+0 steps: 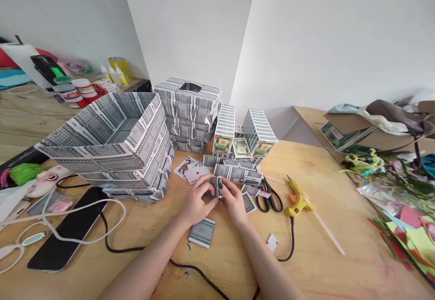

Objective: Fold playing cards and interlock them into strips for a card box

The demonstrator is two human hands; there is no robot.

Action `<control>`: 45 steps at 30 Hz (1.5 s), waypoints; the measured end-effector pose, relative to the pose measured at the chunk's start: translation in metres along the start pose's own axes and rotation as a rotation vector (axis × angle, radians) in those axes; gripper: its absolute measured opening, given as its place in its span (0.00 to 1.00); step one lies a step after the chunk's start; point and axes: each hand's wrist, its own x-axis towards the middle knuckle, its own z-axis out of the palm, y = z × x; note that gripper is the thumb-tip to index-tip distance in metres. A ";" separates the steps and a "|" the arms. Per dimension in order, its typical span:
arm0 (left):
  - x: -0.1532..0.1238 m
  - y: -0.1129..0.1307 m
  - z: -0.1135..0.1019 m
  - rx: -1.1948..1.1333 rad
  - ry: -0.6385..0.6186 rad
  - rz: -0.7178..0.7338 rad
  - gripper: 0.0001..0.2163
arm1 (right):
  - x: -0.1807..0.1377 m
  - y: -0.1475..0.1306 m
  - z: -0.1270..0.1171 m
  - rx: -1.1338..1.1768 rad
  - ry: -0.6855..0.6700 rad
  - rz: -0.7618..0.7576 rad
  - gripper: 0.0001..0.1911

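Observation:
Between my left hand (198,200) and my right hand (234,199) is a folded playing card (213,186) with a grey patterned back. The fingers of both hands are closed on it. Just below my left hand lies a flat playing card (202,232), back up. Beyond the hands stands a row of folded cards (234,172). Two face-up cards (193,169) lie to the left of that row. Black-handled scissors (272,200) rest to the right of my right hand, partly under folded cards. Farther right sits a yellow glue gun (299,198) with a glue stick in it.
A large open box made of cards (146,150) stands left, with a lidded card box (190,114) behind it. Card packs (260,132) are stacked at the back. A phone (68,227), white cable (88,241) and black cord (204,277) lie in front. Coloured scraps (413,232) cover the right edge.

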 end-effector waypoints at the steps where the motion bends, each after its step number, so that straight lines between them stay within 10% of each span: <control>1: 0.000 0.000 0.000 0.000 -0.002 0.006 0.06 | 0.000 0.001 0.000 0.041 -0.021 0.012 0.18; 9: 0.000 -0.004 -0.001 0.011 -0.014 0.037 0.05 | 0.001 0.003 0.002 0.224 -0.083 0.120 0.18; 17: 0.001 -0.006 0.001 -0.128 -0.014 -0.056 0.27 | -0.001 -0.003 0.004 0.204 -0.083 0.127 0.18; 33: -0.002 -0.003 -0.003 -0.168 -0.034 0.052 0.26 | -0.003 -0.009 0.007 0.261 -0.117 0.149 0.18; 45: 0.005 -0.012 -0.001 -0.575 -0.041 -0.400 0.19 | -0.002 0.000 0.007 -0.070 0.026 -0.160 0.31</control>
